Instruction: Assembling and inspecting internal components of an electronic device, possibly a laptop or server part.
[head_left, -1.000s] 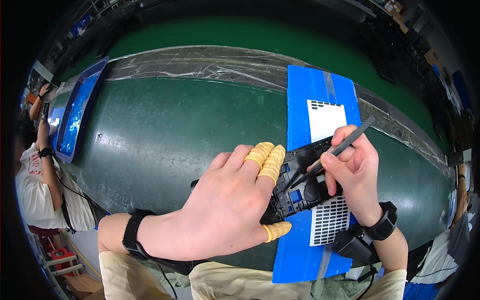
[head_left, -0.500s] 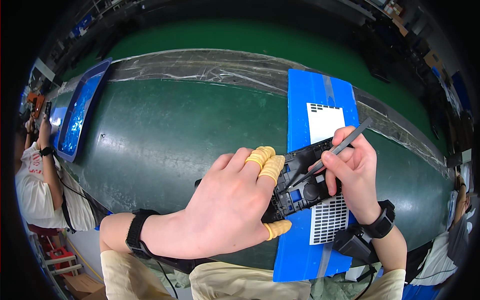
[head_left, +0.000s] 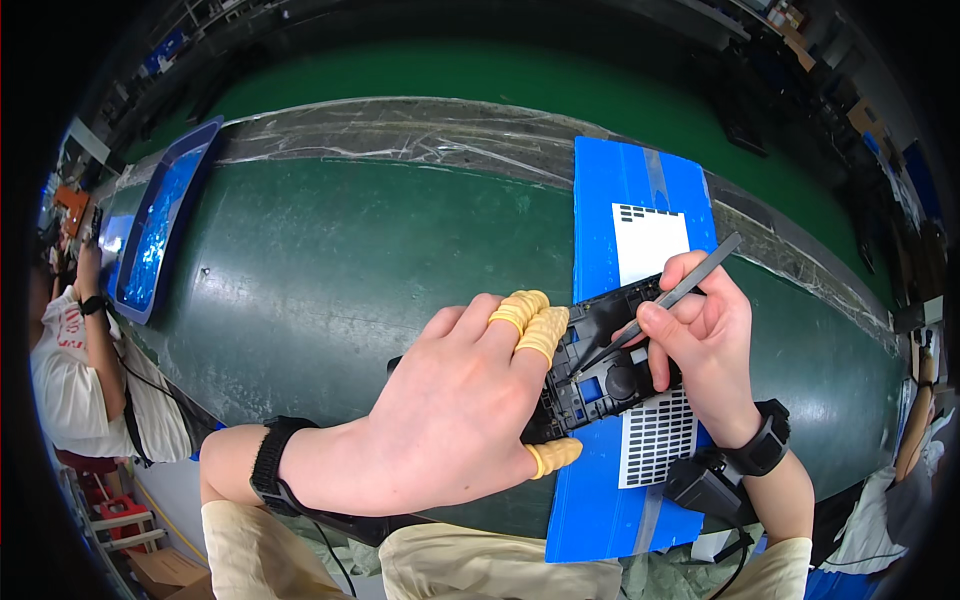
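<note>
My left hand wears yellow finger cots on several fingertips and is closed around the left end of a black molded plastic frame with small cutouts. My right hand pinches dark tweezers. Their tip slants down to the left and meets the middle of the frame, close to my left fingertips. The frame lies tilted over a blue board. Beneath it a white sheet of small black stickers is partly covered.
A blue tray stands at the far left of the green table. Beside my right wrist sits a black box-shaped device. Another person works at the left, and another person's arm shows at the right edge.
My hands, the tweezers and the frame hold nearly the same place. At the left, the other person's hand has shifted slightly.
</note>
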